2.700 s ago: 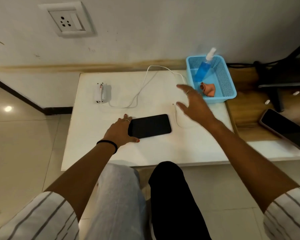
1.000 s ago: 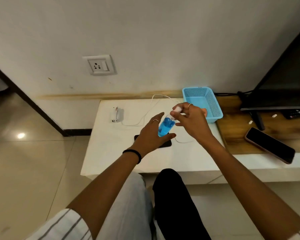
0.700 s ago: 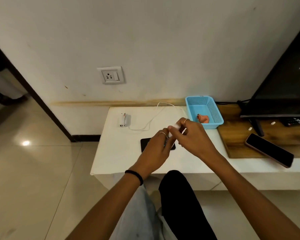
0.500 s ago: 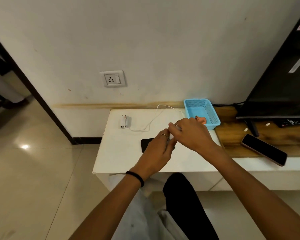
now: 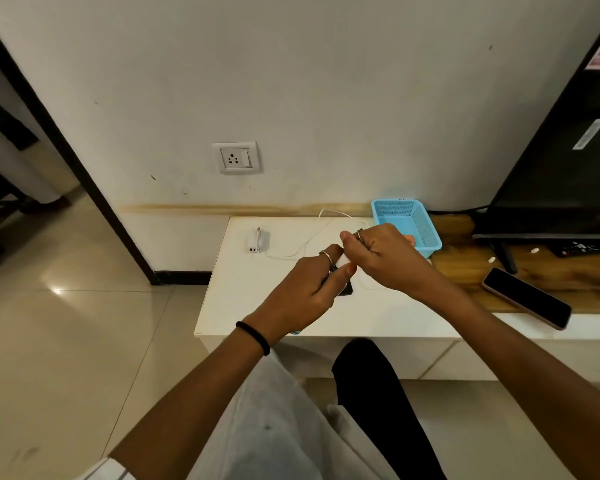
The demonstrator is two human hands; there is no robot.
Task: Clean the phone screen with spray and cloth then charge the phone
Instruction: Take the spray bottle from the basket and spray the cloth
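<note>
My left hand [image 5: 305,292] grips the blue spray bottle, whose body is almost wholly hidden in my fist. Only the bottle's white top [image 5: 342,260] and a sliver of blue below my wrist show. My right hand [image 5: 385,259] pinches that white top with curled fingers. Both hands hover over the black phone [image 5: 346,290] on the white table [image 5: 257,299]; only one corner of the phone shows. A peach cloth [image 5: 410,239] peeks out of the blue basket [image 5: 426,233] behind my right hand.
A white charger adapter [image 5: 257,240] with its white cable [image 5: 312,237] lies at the table's back. A wall socket [image 5: 236,157] is above it. A second phone [image 5: 527,297] lies on the wooden board at right, beside a TV stand.
My right hand took the spray bottle from the basket and brought it to my left hand over the phone. Both hands have stayed joined on it while the view tilted up.
</note>
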